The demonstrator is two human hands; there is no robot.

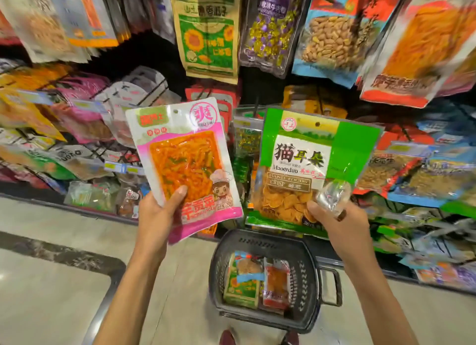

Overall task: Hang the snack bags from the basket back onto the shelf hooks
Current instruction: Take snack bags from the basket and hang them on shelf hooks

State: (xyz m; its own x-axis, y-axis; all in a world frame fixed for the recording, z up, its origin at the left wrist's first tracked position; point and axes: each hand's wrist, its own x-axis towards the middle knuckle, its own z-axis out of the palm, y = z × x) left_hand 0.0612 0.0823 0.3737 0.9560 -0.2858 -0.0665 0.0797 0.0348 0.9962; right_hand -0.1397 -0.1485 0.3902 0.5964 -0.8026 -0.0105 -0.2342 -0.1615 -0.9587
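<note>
Head view, looking down past both forearms at a snack aisle. Grips in the left hand (157, 213) a flat pink-edged plastic pouch of orange shredded pickle (184, 164), thumb across the front near the lower edge. Pinches in the right hand (342, 223) the lower right corner of a green plastic bag of tan round crisps (309, 162); shows something clear and crinkled at those fingers too, unclear what. Holds both bags upright, side by side and apart, before the crowded display of hanging snack packs (206, 36), well above the dark perforated plastic basket (306, 252) on the floor. Leaves at least a green-and-orange packet (240, 285) and a red packet (277, 285) lying in that basket.

Seems to be matching bags to rows, neither yet hung. With both hands full, has none free to part the packs, so could miss the small punched hole at a bag's top, tear it, or knock neighbours down. Could let the green bag slip, pinched only by a corner. Could pick the wrong row, with the thin wire hooks (154, 88) mostly buried under stock.
</note>
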